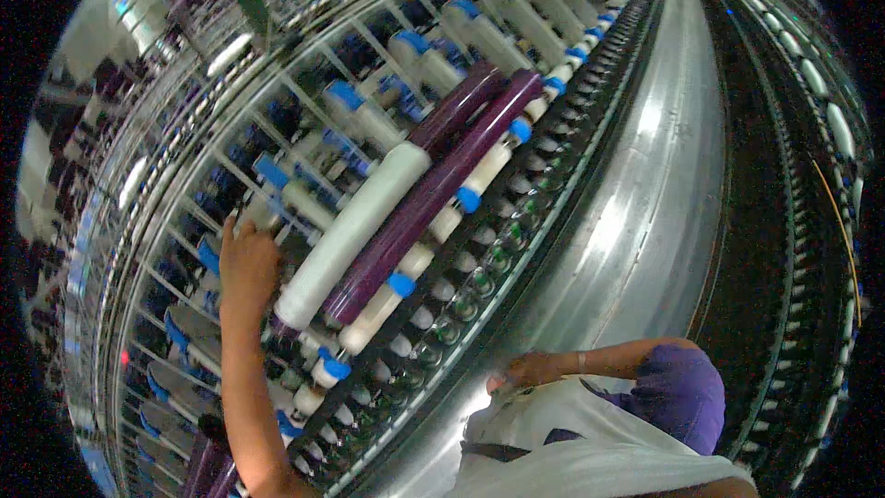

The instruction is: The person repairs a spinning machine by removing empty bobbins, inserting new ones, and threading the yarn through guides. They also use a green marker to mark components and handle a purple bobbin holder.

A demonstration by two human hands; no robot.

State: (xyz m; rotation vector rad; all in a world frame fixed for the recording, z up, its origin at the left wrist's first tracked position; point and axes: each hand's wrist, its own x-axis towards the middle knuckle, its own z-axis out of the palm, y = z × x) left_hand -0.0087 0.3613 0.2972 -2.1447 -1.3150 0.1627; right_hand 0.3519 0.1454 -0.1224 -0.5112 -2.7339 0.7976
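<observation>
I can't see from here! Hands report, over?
Left hand up on the frame rack, gripping near a white bobbin. Right hand low by the machine rail; grip unclear. Purple tube alongside.

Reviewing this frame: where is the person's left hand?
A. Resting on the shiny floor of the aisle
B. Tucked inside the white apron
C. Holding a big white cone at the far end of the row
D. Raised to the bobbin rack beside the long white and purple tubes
D: the left hand is stretched up against the rack, just left of the white tube and the purple tube, while the right hand is low by the white apron.
</observation>
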